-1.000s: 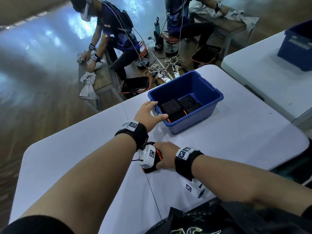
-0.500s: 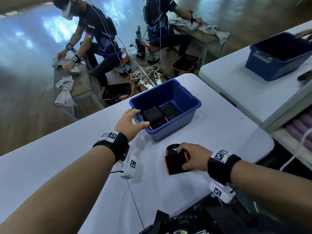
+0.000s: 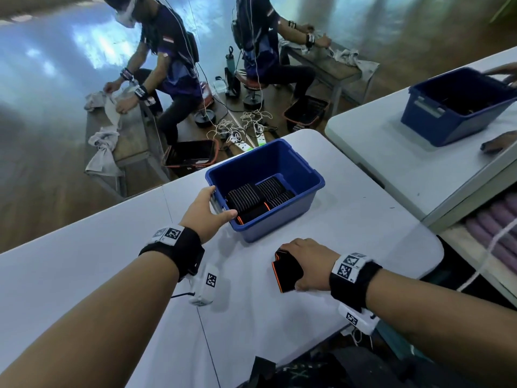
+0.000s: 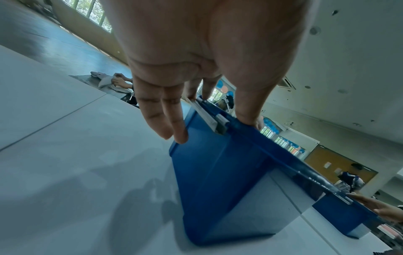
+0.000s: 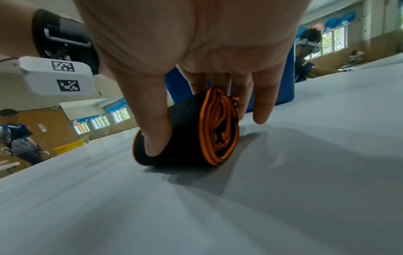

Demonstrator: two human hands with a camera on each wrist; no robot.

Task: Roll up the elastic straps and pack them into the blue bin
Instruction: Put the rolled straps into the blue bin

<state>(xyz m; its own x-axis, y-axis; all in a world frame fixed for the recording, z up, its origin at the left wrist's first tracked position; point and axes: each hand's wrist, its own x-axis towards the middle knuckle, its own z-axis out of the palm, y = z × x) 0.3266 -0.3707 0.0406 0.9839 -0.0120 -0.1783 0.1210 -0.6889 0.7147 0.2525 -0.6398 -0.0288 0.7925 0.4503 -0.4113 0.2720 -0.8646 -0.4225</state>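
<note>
The blue bin (image 3: 282,225) stands on the white table (image 3: 363,219) and holds several rolled black straps (image 3: 246,197). My left hand (image 3: 207,211) grips the bin's near-left rim. Its thumb (image 4: 248,112) lies over the rim (image 4: 246,131), and its fingers (image 4: 174,120) lie on the outer wall and the grey handle (image 4: 209,117). In front of the bin, my right hand (image 3: 306,261) pinches a rolled black strap with orange edges (image 3: 286,271). That roll (image 5: 189,143) rests on the table, held between thumb (image 5: 152,131) and fingers.
A second blue bin (image 3: 458,107) sits on the neighbouring table at right, with another person's hand at it. Purple rolls (image 3: 498,228) lie on a shelf under that table. Beyond the far edge, people sit at benches; a black basket (image 3: 193,158) and cables lie on the floor.
My right hand has carried the rolled strap rightward from beneath my left wrist to a spot in front of the bin. My left hand has stayed on the bin's rim.
</note>
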